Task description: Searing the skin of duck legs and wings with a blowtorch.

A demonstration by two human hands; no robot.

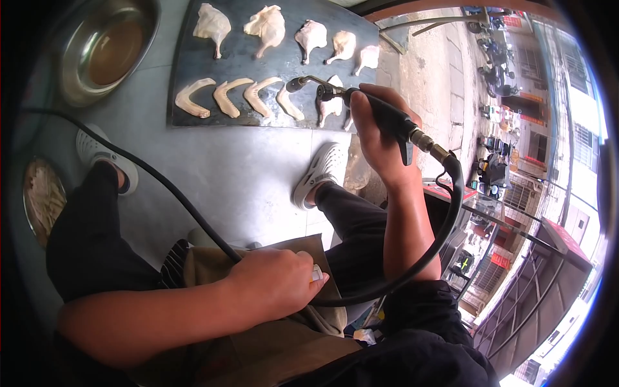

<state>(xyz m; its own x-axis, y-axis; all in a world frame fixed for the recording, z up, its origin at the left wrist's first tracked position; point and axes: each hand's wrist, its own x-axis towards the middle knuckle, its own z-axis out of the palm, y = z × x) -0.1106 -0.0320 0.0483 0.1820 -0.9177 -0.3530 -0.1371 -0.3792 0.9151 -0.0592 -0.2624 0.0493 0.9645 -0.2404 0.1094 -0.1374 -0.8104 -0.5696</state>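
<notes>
My right hand [384, 133] grips the black handle of a gas blowtorch [387, 113]. Its nozzle is over the dark board [232, 67], close to a curved poultry piece [289, 104]; I see no flame. Raw poultry legs [213, 24] lie spaced along the board's far part, with several bent, wing-like pieces [193, 99] nearer me. Another leg [331, 107] is partly hidden behind the torch. My left hand [278, 278] is closed around a small whitish object [316, 273], possibly a lighter, above my apron. The black hose [179, 193] runs behind this hand and curves up to the torch.
A steel basin [72, 82] with brownish liquid stands on the tiled floor at upper left. Below it is a round container [30, 213] of pale pieces. My shoes [321, 169] flank the near floor. A glass-sided cabinet [483, 213] stands right; parked scooters [495, 67] line the street beyond.
</notes>
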